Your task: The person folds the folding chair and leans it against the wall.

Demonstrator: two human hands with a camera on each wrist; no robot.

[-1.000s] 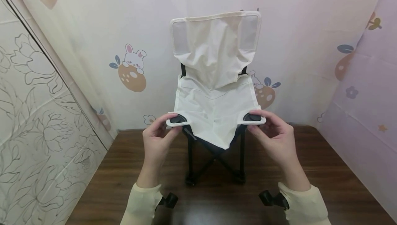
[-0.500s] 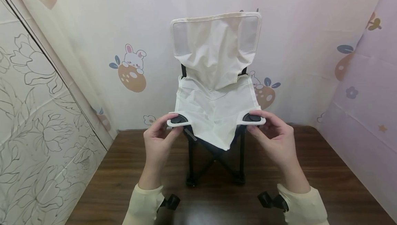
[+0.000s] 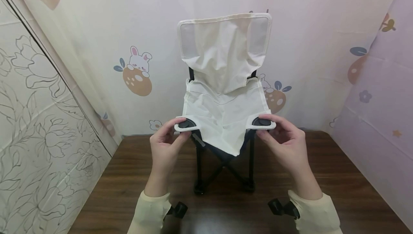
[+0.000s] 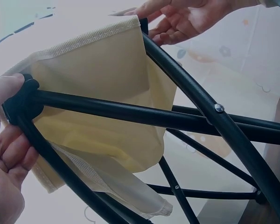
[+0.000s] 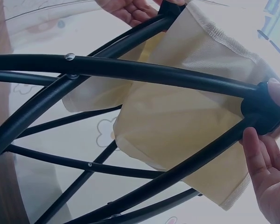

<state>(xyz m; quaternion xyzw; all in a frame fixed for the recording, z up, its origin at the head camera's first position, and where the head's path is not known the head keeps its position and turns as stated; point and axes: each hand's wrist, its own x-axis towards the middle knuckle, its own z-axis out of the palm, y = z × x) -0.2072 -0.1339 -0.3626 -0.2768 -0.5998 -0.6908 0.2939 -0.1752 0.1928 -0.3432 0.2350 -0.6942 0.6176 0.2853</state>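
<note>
We see next to no change over the last second: both corners sit a touch closer together, too slight a shift to tell from camera sway. Our left hand (image 3: 166, 144) pinches the left front corner (image 3: 186, 123) of the small folding chair (image 3: 222, 121) between thumb and fingers, and our right hand (image 3: 288, 144) pinches the right front corner (image 3: 262, 122); the hands are well apart. The chair stands upright on the worktop (image 3: 135, 176), between its side edges and toward the far edge; we cannot tell whether every foot bears. Its white seat sags between the corners over crossed black tubes (image 4: 126, 111), and the backrest (image 3: 222, 44) rises behind. We judge the work to be at a pause, with the frame spread and steadied, the seat cloth slack.
</note>
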